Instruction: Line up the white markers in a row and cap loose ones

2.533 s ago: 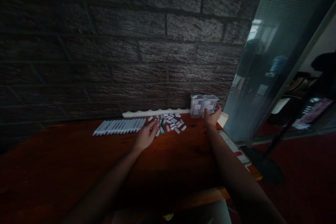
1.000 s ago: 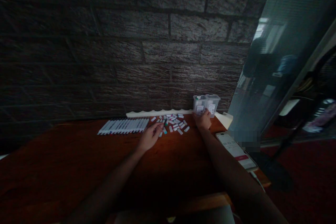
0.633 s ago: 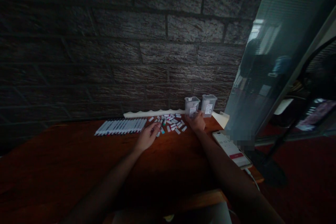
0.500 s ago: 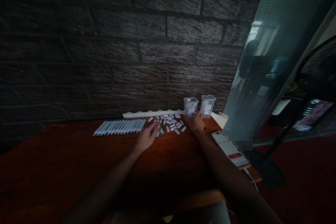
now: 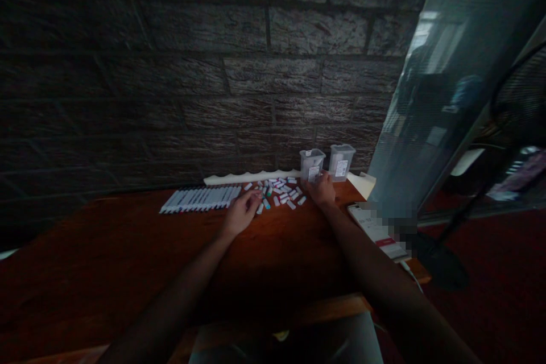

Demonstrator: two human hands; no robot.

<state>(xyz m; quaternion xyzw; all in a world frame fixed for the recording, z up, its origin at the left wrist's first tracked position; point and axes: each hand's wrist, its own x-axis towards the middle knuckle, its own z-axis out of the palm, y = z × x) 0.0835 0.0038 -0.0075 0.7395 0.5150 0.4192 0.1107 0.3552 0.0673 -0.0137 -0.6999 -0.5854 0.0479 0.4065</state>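
Two clear plastic cups with labels stand at the back of the wooden table (image 5: 106, 261). My right hand (image 5: 322, 189) grips the base of the left cup (image 5: 311, 164); the right cup (image 5: 341, 160) stands apart beside it. My left hand (image 5: 242, 211) rests curled on the table, its fingertips touching the near edge of a scatter of several small marker caps (image 5: 281, 193). A row of several white markers (image 5: 199, 198) lies side by side just left of that hand.
A dark brick wall rises right behind the table. A white scalloped strip (image 5: 249, 176) lies along its foot. A phone (image 5: 375, 232) lies at the table's right edge with a cable. A glass partition and a fan stand to the right.
My right hand went from the right cup to the left cup and slid it leftward, so the two cups now stand apart. My left hand stayed at the caps.
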